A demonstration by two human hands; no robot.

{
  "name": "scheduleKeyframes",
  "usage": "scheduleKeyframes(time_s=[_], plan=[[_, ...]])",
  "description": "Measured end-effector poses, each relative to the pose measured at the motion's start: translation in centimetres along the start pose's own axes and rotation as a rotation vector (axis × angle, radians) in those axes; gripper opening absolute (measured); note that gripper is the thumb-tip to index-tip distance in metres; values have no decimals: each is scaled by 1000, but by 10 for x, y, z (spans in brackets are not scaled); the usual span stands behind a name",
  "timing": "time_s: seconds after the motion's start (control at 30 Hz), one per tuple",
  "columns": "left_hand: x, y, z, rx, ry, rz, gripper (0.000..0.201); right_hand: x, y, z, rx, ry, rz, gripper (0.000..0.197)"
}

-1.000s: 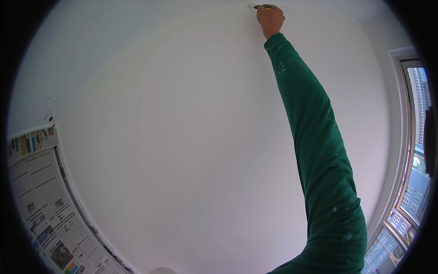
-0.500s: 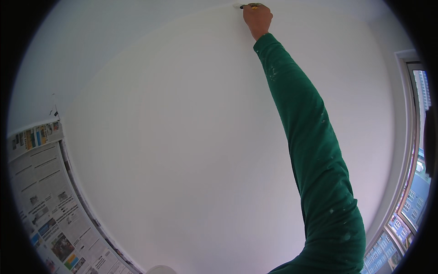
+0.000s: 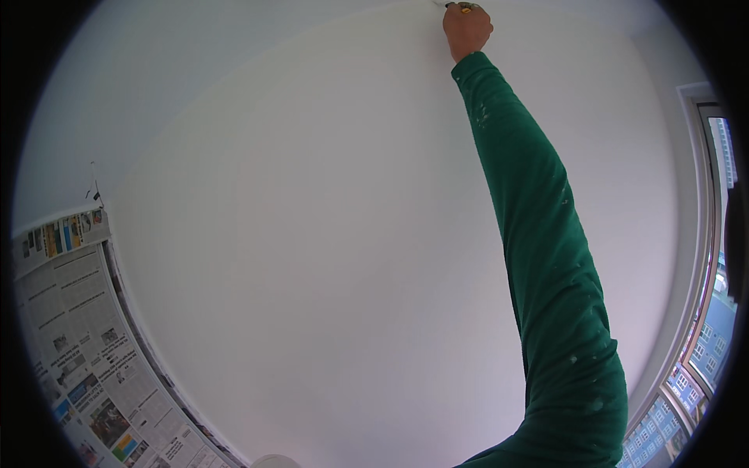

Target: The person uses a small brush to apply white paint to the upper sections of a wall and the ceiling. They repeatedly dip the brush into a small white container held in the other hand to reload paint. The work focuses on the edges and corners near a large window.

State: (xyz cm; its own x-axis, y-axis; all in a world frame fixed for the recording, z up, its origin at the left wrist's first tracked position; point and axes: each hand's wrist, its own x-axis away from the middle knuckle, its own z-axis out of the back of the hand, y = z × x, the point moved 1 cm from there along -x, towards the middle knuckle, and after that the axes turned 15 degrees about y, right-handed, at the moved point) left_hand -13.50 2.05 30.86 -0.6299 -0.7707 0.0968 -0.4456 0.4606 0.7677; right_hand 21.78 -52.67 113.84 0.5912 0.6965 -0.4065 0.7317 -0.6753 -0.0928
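High up, my right hand [image 3: 468,34] is closed around a paintbrush [image 3: 449,5]. The brush has a dark part by its pale tip, and a bit of yellow shows between my fingers. Its tip points left along the line where the white wall [image 3: 312,218] meets the ceiling [image 3: 195,47]; the top edge of the view crops it, and whether it touches cannot be made out. My right arm, in a paint-flecked green sleeve [image 3: 538,218], stretches up from the lower right. My left hand is out of view.
Newspaper sheets [image 3: 94,335] cover a tall surface at the left. Above them, dark wire ends [image 3: 97,195] stick out by the corner. A framed window [image 3: 702,234] with buildings outside stands at the right. The top of a pale rounded thing [image 3: 275,462] shows at the bottom.
My right hand has moved a little to the right and slightly up along the wall's top edge, still holding the paintbrush. My forearm has shifted right with it.
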Motion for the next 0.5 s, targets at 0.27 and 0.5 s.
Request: scheduleKeyframes(time_s=[0.27, 0.5], plan=[[4, 5, -9, -1, 20, 1, 60, 17, -14, 3, -102, -89, -54, 27], [10, 6, -6, 2, 29, -6, 59, 33, -31, -1, -164, -141, -75, 27]])
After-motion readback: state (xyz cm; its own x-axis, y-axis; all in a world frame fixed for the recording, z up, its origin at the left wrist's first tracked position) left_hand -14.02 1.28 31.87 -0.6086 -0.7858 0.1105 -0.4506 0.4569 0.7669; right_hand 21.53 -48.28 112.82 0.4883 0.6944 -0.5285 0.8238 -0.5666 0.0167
